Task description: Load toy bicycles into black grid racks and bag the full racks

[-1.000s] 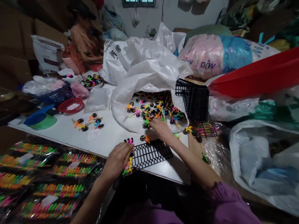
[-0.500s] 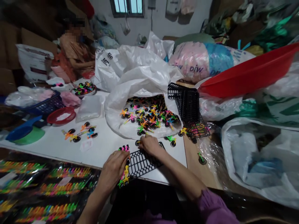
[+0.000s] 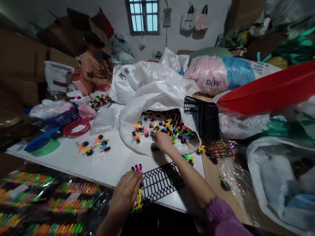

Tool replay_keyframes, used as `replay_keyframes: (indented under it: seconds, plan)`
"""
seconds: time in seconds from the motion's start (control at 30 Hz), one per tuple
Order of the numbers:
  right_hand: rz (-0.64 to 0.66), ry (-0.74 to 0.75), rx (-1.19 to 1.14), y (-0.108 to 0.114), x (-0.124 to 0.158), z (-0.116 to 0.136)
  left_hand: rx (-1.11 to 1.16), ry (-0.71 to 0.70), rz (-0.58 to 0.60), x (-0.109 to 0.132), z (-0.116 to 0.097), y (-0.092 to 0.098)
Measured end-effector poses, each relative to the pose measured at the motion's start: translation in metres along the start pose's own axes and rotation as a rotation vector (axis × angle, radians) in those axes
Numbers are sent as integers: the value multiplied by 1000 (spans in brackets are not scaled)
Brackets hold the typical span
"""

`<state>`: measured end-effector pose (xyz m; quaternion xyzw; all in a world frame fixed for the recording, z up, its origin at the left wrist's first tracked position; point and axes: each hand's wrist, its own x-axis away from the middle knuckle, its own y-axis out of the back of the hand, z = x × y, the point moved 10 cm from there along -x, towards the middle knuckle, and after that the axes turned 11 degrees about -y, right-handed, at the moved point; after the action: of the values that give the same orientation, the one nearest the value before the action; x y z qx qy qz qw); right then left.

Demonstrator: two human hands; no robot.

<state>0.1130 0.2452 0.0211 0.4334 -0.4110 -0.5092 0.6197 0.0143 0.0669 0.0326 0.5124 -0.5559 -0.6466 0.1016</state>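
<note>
My left hand is closed round the left end of a black plastic grid rack at the table's front edge. Small toy bicycles in yellow, green and pink sit at that end, partly covered by the hand. My right hand reaches over the rack to the mouth of a large white sack, among many colourful toy bicycles. Its fingertips are blurred and partly hidden, so whether they grip a bicycle is unclear. A dark-wheeled toy lies just under this hand.
Black racks are stacked right of the sack. Loose toy bicycles lie on the table at left and right. A red basket, a blue scoop and bagged toys are on the left. Another person sits behind.
My right hand has moved from the rack forward to the toys at the sack's mouth. My left hand stays on the rack's left end. The view has tilted up and left.
</note>
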Motion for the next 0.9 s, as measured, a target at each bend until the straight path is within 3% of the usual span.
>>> replay_keyframes:
  seconds: [0.1, 0.2, 0.3, 0.5, 0.6, 0.73, 0.9]
  plan:
    - [64, -74, 115, -28, 13, -42, -1, -33, -5, -1, 1, -1]
    - [45, -93, 123, -48, 25, -54, -10, -50, 8, -4, 1, -4]
    - [25, -76, 53, -50, 28, -48, -1, -27, 41, -6, 2, -7]
    - [-22, 10, -249, -23, 55, -41, -29, 56, 59, -10, 13, -7]
    - [19, 44, -428, -29, 85, -33, -42, 47, 56, -14, 17, -9]
    - [147, -83, -606, -50, 110, -30, -36, 50, 80, -17, 19, -12]
    - [160, -70, -890, -41, 119, -25, -15, 70, 88, -18, 17, -10]
